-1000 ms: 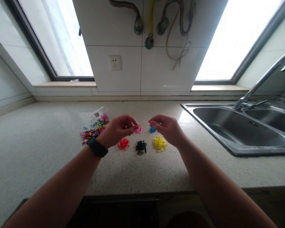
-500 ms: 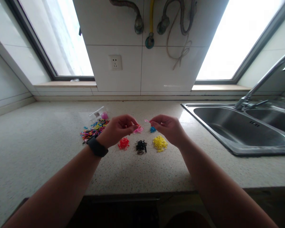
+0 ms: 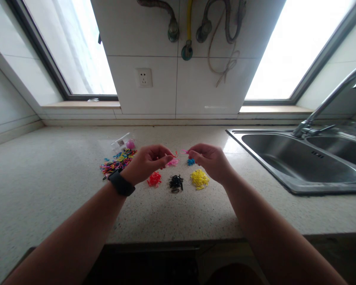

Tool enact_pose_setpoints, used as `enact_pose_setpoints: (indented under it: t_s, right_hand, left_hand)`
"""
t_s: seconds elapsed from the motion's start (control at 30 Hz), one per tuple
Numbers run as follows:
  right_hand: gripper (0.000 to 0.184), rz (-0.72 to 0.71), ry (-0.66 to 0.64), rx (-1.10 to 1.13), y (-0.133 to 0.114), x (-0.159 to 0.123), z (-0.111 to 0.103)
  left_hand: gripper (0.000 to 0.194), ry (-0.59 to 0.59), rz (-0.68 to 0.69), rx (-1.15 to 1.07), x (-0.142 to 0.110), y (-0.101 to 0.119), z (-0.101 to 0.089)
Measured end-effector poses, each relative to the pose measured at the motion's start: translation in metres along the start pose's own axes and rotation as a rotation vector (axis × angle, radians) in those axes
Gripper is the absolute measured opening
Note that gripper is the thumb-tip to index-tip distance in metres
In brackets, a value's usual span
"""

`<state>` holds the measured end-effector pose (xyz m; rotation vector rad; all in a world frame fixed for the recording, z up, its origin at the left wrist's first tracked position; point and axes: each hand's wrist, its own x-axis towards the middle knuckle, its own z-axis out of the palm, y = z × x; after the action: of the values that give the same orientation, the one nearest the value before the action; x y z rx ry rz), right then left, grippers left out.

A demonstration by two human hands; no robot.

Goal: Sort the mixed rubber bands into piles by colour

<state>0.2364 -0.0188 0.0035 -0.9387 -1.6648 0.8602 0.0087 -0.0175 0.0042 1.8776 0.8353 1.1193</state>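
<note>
My left hand (image 3: 154, 158), with a dark watch at the wrist, pinches a red rubber band (image 3: 176, 154) at its fingertips. Opposite it, my right hand (image 3: 207, 158) grips a pink rubber band (image 3: 184, 152) between thumb and forefinger. Both hands hover over small sorted piles: pink bands (image 3: 173, 162), blue bands (image 3: 191, 162), red bands (image 3: 154, 179), black bands (image 3: 176, 181) and yellow bands (image 3: 199, 179). A larger mixed-colour heap of bands (image 3: 117, 163) lies left of my left hand, partly hidden by it.
Behind the mixed heap lie a clear plastic bag (image 3: 120, 141) and a round pink item (image 3: 131, 144). A steel sink (image 3: 264, 188) with a tap (image 3: 329, 99) is set into the speckled counter (image 3: 178, 221) at right. A tiled wall (image 3: 148, 101) stands behind.
The red band now sticks out further from my left fingertips, and the pink band in my right fingers has shifted slightly. Both hands stay in nearly the same place.
</note>
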Motion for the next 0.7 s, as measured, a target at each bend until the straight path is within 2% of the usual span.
enact_pose_setpoints:
  t_s: [0.7]
  right_hand:
    - [0.016, -0.015, -0.053, -0.045, 0.0045, -0.0015, -0.0005]
  left_hand:
    - [0.016, -0.016, 0.006, 0.013, 0.0001, -0.0009, 0.0006]
